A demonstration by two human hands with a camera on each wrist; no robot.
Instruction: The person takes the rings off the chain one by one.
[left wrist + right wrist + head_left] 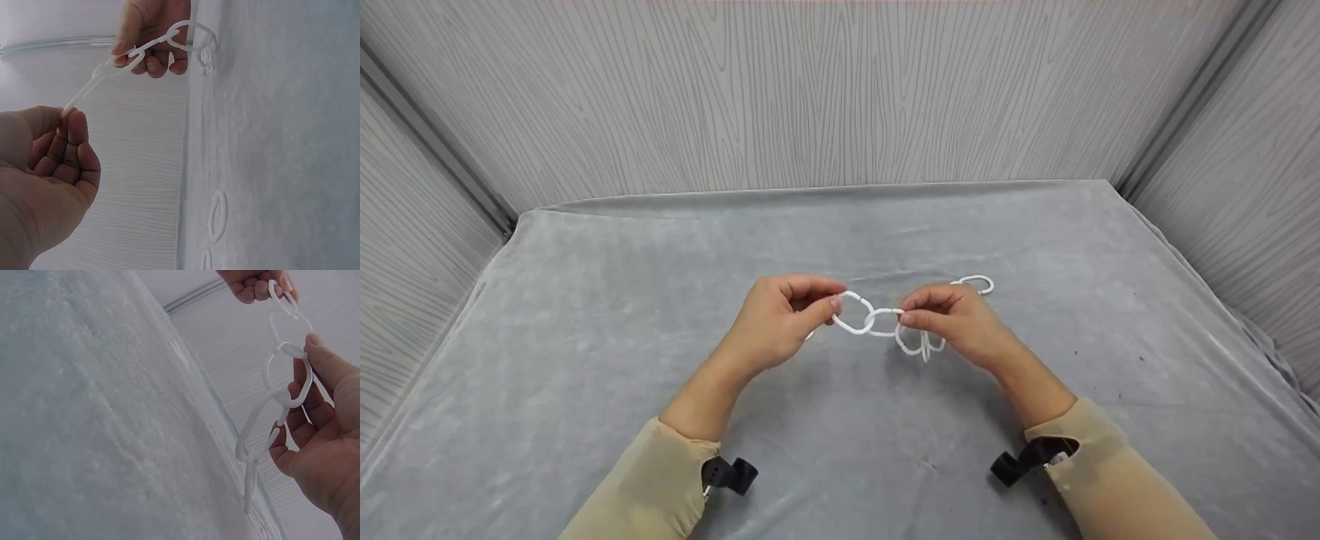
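Note:
A chain of white plastic links (pixel 855 331) stretches between the two hands at mid-table. My left hand (pixel 771 322) pinches the link at the chain's left end between thumb and fingers. Another link (pixel 887 310) hooks through that one and runs to the fingertips of my right hand (pixel 960 321), which grip the chain. From the right hand more joined links (pixel 256 419) hang down toward the cloth, bunching at the bottom in the right wrist view. Small gaps show in some links.
Loose white links (pixel 218 216) lie on the grey cloth (pixel 622 300), seen in the left wrist view. Past the right hand, another white link (pixel 988 285) rests on the cloth. Pale wood-grain panels (pixel 840 97) stand behind and on both sides.

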